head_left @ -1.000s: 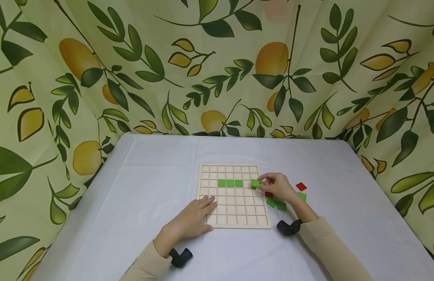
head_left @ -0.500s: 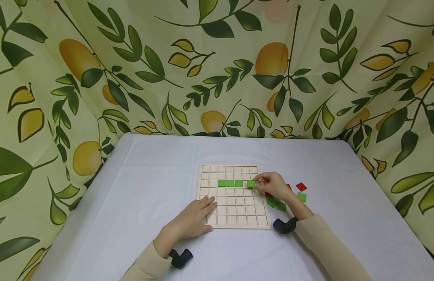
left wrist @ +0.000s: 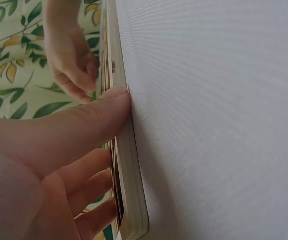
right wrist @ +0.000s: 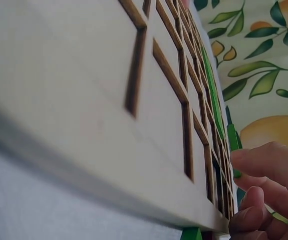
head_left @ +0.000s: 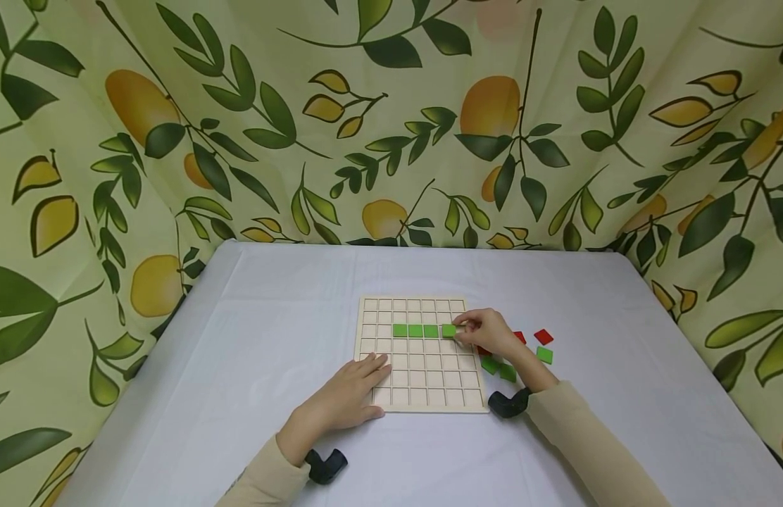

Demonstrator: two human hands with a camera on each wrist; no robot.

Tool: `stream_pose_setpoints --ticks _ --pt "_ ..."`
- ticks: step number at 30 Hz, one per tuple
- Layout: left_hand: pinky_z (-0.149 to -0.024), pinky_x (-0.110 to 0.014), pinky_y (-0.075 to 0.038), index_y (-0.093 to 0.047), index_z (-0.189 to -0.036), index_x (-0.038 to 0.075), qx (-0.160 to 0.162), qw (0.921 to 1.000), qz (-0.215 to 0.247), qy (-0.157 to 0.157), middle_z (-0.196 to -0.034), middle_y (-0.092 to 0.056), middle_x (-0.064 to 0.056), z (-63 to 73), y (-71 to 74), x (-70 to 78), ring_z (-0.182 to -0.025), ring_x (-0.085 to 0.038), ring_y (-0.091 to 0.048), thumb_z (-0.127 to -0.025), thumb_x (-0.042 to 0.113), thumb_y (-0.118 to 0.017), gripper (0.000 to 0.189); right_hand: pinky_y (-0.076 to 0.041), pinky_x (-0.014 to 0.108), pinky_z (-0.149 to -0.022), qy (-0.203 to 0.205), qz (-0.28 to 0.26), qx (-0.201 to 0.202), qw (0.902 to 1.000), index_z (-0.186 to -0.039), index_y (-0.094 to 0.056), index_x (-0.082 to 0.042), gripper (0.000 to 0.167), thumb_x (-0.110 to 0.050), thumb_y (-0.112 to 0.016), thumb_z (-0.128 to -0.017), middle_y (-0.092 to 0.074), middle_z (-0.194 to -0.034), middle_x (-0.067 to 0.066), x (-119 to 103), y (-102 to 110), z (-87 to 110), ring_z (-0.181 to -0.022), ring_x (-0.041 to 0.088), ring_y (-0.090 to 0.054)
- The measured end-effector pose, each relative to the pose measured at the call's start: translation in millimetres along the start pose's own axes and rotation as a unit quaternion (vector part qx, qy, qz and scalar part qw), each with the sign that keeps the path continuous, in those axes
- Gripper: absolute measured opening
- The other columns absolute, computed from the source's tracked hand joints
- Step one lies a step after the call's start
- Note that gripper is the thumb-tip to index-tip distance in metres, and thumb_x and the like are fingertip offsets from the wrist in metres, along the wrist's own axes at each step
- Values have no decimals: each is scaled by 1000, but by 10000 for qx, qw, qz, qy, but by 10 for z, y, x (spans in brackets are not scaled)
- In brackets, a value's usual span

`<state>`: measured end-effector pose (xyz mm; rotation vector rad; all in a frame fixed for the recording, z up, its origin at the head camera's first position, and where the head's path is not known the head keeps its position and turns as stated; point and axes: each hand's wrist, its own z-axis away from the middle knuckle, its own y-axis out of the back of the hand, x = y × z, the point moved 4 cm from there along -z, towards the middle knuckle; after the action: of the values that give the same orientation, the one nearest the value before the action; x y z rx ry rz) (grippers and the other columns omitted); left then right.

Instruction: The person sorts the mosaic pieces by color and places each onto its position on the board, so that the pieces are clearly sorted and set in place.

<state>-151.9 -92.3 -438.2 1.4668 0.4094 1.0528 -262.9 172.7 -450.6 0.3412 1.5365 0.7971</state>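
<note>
A pale wooden board [head_left: 432, 380] marked with a square grid lies on the table. Three green square tiles [head_left: 415, 330] sit side by side in one of its upper rows. To their right, my right hand [head_left: 489, 332] pinches another green tile [head_left: 449, 331] between thumb and fingers, close over the same row; the right wrist view shows this held tile [right wrist: 234, 145] just above the grid. My left hand [head_left: 350, 394] rests on the board's lower left corner with its fingers extended. In the left wrist view its thumb [left wrist: 106, 112] presses along the board's edge [left wrist: 131, 190].
Loose red and green tiles lie right of the board, among them a red tile [head_left: 543, 336] and a green tile [head_left: 544, 355]; some are partly hidden under the right hand. A white cloth [head_left: 290, 310] covers the table, and a leaf-patterned curtain [head_left: 391, 141] stands behind.
My right hand has moved left with the green tile, from the board's right edge towards the three tiles in the row. The left hand has stayed in place.
</note>
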Motion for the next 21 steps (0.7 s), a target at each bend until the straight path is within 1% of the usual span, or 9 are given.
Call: stream_pose_setpoints --ticks 3,8,17,21 --pt "-119 -53 -30 -39 -146 6 -21 10000 21 25 -158 -34 -12 -2 -7 -5 -147 -35 -30 -89 32 -66 68 -33 18 -50 61 82 -10 9999 -101 -70 5 25 -5 -75 -79 -51 -67 1 -4 -11 -14 -62 11 -43" --pt "-119 -53 -30 -39 -147 6 -16 10000 28 40 -158 -33 -11 1 -9 -6 -148 -34 -30 -89 32 -66 68 -32 19 -50 2 117 -25 9999 -103 -70 4 26 -6 -75 -79 -51 -68 2 -4 -27 -30 -64 13 -44" --pt "-119 -53 -30 -39 -147 6 -27 10000 26 64 -158 -33 -11 -1 -7 -6 -147 -34 -30 -89 32 -66 68 -33 19 -50 50 248 -74 9997 -100 -71 3 24 -6 -75 -79 -53 -67 2 -31 -22 -40 -62 13 -44" --pt "-119 -52 -30 -39 -147 6 -45 10000 37 79 -158 -33 -11 -3 -1 -5 -148 -34 -30 -89 32 -66 68 -33 19 -50 8 330 -91 9994 -100 -71 3 24 -8 -76 -79 -53 -66 2 -43 -25 -45 -61 12 -44"
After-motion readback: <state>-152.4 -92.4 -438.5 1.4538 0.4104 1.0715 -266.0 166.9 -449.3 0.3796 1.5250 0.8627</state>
